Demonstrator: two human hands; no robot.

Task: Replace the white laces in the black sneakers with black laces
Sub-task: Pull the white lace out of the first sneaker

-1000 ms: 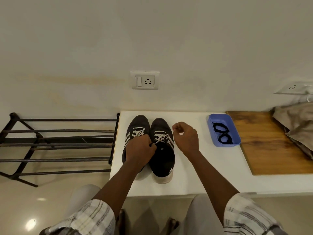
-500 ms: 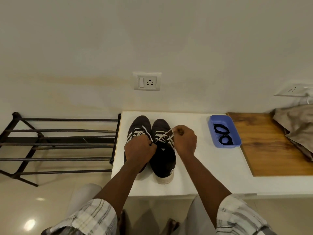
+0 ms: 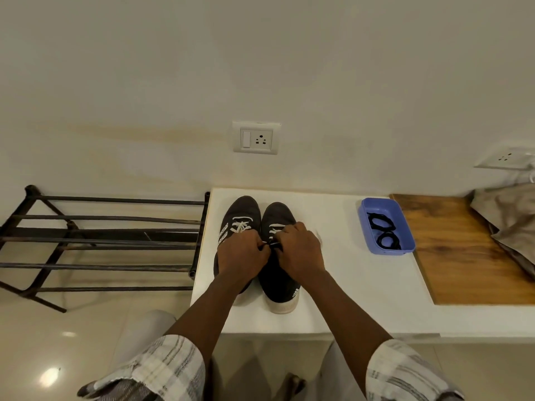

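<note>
You're at a white counter set against a pale wall, with a socket at twelve o'clock above the shoes and glossy floor below. At nine o'clock stands a dark metal rack, touching the counter's edge. At three o'clock sits a blue tray holding coiled black laces, then a wooden board with crumpled cloth beyond. The black sneakers stand side by side mid-counter, toes toward the wall, white laces threaded in both. Your left hand and right hand meet over the right-side shoe, fingers curled, pinching its white laces and hiding the upper eyelets.
</note>
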